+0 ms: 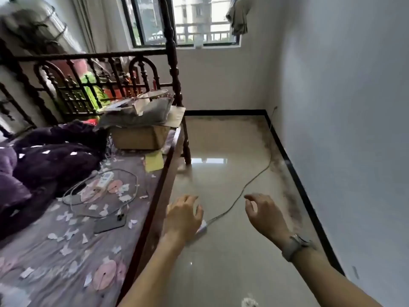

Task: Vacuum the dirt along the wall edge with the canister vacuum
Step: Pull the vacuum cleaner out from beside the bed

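Dark dirt (285, 185) lies in a band on the glossy tile floor along the black baseboard (303, 191) of the right wall, and more runs under the far wall. No canister vacuum is in view. My left hand (183, 214) and my right hand (263, 212) both hover above the floor with fingers loosely bent, holding nothing. A grey cable (250, 185) runs across the floor from the far right corner to a white plug (202, 228) just under my left hand. My right wrist wears a watch.
A bed (88, 229) with a dark wooden frame fills the left side, carrying a purple blanket, a cardboard box (139, 137), a power strip, a phone and paper scraps. A window sits in the far wall. A small pale clump (249, 303) lies on the floor near me.
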A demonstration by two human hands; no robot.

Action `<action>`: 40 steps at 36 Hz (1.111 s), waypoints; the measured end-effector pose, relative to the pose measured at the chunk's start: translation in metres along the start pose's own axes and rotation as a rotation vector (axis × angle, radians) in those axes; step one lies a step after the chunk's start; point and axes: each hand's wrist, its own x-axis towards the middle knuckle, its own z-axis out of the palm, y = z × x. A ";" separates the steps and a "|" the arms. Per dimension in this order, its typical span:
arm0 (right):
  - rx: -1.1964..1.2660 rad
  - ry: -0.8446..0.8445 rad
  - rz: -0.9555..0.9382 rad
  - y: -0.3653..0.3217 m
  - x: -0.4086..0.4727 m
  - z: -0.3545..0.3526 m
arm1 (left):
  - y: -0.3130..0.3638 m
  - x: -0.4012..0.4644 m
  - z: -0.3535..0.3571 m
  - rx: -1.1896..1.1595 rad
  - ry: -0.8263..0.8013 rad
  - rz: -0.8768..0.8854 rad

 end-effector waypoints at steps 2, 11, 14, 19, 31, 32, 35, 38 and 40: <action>0.008 -0.021 0.045 0.020 0.021 0.005 | 0.011 0.029 0.019 0.041 -0.062 0.007; -0.149 -0.200 0.039 0.079 0.161 0.008 | 0.051 0.171 0.053 0.032 -0.148 -0.021; -0.151 -0.256 0.022 0.080 0.216 0.015 | 0.047 0.212 0.054 0.033 -0.149 -0.041; -0.163 -0.301 -0.024 0.077 0.309 0.043 | 0.024 0.290 0.059 0.019 -0.137 -0.116; -0.216 -0.231 -0.058 0.054 0.554 0.069 | 0.012 0.560 0.056 0.046 -0.088 0.010; -0.229 -0.228 -0.055 0.054 0.574 0.067 | 0.015 0.583 0.055 0.053 -0.097 0.028; -0.240 -0.211 -0.044 0.059 0.629 0.061 | 0.025 0.643 0.056 0.066 -0.118 0.070; -0.230 -0.203 -0.016 0.070 0.682 0.060 | 0.031 0.698 0.066 0.061 -0.139 0.090; -0.255 -0.228 -0.009 0.082 0.718 0.064 | 0.033 0.733 0.076 0.053 -0.161 0.082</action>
